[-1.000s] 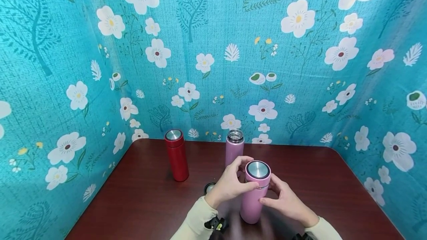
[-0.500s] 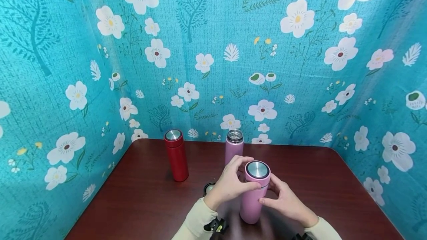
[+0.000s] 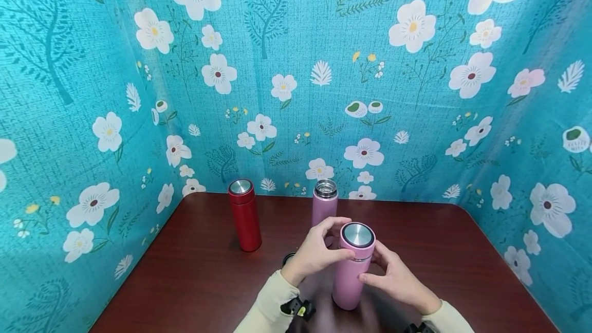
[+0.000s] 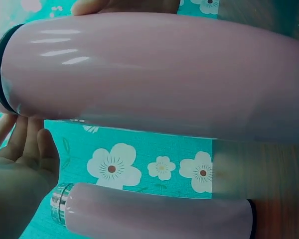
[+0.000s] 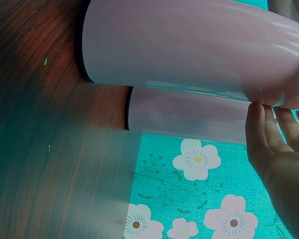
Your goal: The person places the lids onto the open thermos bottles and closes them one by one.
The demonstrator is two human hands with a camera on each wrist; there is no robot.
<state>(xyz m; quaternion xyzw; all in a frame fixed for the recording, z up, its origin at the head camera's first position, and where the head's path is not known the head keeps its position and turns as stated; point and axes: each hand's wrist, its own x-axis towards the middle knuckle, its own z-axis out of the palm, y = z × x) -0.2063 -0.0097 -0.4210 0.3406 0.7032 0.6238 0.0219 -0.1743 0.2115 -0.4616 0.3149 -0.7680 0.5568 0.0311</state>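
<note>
A pink thermos bottle stands upright near the front of the table, its pink lid with a silver top sitting on the neck. My left hand holds this lid from the left, thumb in front and fingers round the back. From the right, my right hand grips the bottle's upper body just below the lid. In the left wrist view, the fingertips of the left hand touch the bottle at the dark lid ring. The right wrist view shows the right hand with fingertips against the bottle's side.
Behind the left hand stands a second pink thermos bottle, its steel mouth uncovered. A red thermos bottle with its lid on is farther left. A small dark round piece lies partly hidden by the left hand. Floral cloth encloses the brown table.
My left hand has shifted slightly on the lid, its thumb now a little farther left, and it covers more of the dark round piece. The right hand and bottle keep their place.
</note>
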